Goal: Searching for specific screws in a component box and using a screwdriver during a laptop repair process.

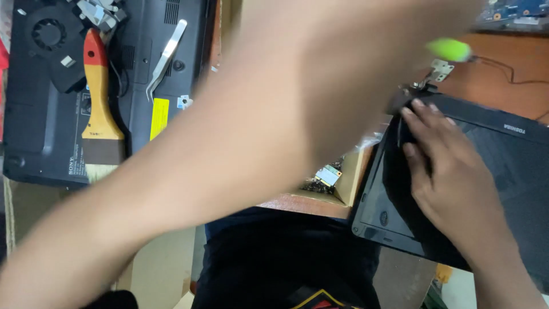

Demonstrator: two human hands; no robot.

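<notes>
My left arm point(240, 131) sweeps blurred from lower left to upper right, hiding the middle of the view; its hand end lies near the top right and its fingers are not readable. A blurred green object point(449, 50) shows just under that hand; whether it is held I cannot tell. My right hand point(443, 171) rests on a black laptop screen panel point(514, 166), fingers curled over its upper-left corner by the hinge point(413, 91).
An upturned black laptop base point(40, 114) lies at upper left with a fan point(48, 33), a red-and-yellow-handled brush point(98, 91) and metal tweezers point(166, 57) on it. A small circuit card point(329, 174) sits in a cardboard box. A metal bracket point(441, 69) and thin wire point(503, 68) lie on the wooden table.
</notes>
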